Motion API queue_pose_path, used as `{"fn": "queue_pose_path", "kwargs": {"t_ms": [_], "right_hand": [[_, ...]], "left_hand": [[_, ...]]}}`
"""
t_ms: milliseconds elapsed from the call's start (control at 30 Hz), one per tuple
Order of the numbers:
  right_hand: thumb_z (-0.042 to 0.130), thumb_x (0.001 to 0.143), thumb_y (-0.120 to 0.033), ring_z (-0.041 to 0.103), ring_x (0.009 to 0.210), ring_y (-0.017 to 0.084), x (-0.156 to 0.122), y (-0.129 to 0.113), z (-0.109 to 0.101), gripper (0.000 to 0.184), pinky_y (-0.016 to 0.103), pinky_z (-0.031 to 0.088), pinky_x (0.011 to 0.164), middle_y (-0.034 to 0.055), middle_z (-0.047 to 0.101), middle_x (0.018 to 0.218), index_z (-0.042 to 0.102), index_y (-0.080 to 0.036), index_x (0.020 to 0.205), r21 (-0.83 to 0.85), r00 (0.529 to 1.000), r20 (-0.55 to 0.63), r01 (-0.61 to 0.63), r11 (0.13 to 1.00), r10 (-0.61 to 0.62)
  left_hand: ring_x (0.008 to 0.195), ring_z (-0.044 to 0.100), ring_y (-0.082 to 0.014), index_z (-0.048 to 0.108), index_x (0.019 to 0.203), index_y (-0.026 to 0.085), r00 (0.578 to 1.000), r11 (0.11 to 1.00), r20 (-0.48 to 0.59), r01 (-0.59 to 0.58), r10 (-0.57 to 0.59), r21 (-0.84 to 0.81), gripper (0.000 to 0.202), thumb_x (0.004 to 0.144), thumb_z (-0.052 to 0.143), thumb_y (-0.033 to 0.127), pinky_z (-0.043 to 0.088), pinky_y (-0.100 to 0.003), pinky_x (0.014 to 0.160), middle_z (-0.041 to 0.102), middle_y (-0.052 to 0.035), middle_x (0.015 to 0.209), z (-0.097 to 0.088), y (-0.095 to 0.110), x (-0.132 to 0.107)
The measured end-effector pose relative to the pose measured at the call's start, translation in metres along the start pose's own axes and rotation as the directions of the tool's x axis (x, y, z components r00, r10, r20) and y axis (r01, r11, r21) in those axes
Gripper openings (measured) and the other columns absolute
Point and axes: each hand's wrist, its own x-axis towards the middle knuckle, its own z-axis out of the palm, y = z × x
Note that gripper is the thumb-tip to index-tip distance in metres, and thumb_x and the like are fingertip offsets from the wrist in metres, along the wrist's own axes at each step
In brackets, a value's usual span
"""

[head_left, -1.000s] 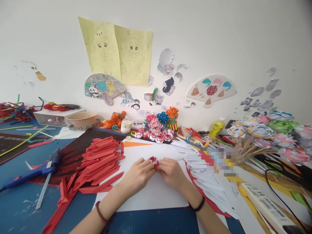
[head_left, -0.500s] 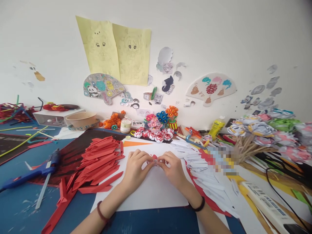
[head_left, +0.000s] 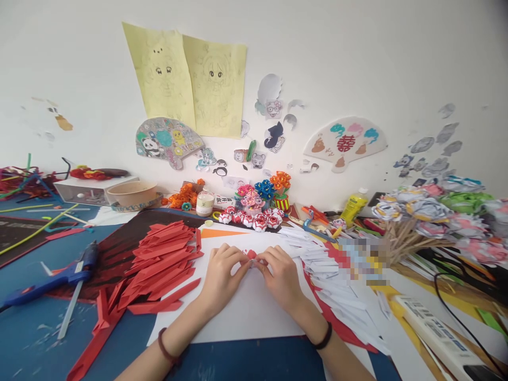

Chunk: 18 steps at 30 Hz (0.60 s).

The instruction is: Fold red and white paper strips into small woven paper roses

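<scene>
My left hand point(head_left: 224, 272) and my right hand point(head_left: 280, 272) meet over a white sheet of paper point(head_left: 242, 317). Thumbs and index fingertips of both are pinched together on a small white folded paper piece point(head_left: 253, 262), mostly covered by the fingers. Just beyond the fingertips shows a small red paper bit point(head_left: 251, 254); whether it is joined to the white piece I cannot tell. Folded red paper strips point(head_left: 162, 264) lie heaped left of my left hand. To the right of my right hand spreads a pile of folded white paper strips point(head_left: 333, 291).
A blue glue gun point(head_left: 75, 272) lies at the left. Red-and-white paper flowers point(head_left: 260, 221) sit at the back, beside a small white jar point(head_left: 205, 203). On the right are a yellow bottle point(head_left: 353, 207), a bunch of paper flowers point(head_left: 428, 209) and a white power strip point(head_left: 436, 336).
Both hands keep their pinch at nearly the same place. The fingertips have shifted slightly, and more of the red bit shows between them.
</scene>
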Motion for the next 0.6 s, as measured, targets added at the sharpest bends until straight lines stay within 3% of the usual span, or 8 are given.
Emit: {"fn": "queue_pose_path", "kwargs": {"t_ms": [233, 600], "right_hand": [[0.049, 0.095, -0.018, 0.047, 0.073, 0.018, 0.0007, -0.0001, 0.0004, 0.018, 0.031, 0.032, 0.064, 0.0026, 0.058, 0.077, 0.056, -0.019, 0.079, -0.066, 0.999, 0.034, 0.038, 0.997, -0.036], [0.052, 0.079, 0.002, 0.046, 0.075, 0.018, 0.0011, -0.0017, 0.0014, 0.022, 0.03, 0.031, 0.065, 0.0001, 0.056, 0.075, 0.051, -0.019, 0.074, 0.074, 0.998, 0.04, -0.057, 0.996, 0.054]], "left_hand": [[0.08, 0.054, -0.0177, 0.065, 0.082, 0.022, 1.0, 1.0, -0.012, 0.021, -0.021, 0.016, 0.016, 0.091, 0.056, 0.032, 0.034, -0.034, 0.072, 0.068, 0.0002, 0.083, 0.0, -0.0005, 0.0006], [0.079, 0.053, -0.0164, 0.06, 0.075, 0.021, 0.996, 0.999, 0.085, 0.022, -0.018, -0.047, 0.019, 0.091, 0.055, 0.03, 0.034, -0.033, 0.071, 0.068, 0.0019, 0.08, -0.0031, -0.0013, 0.0044]]}}
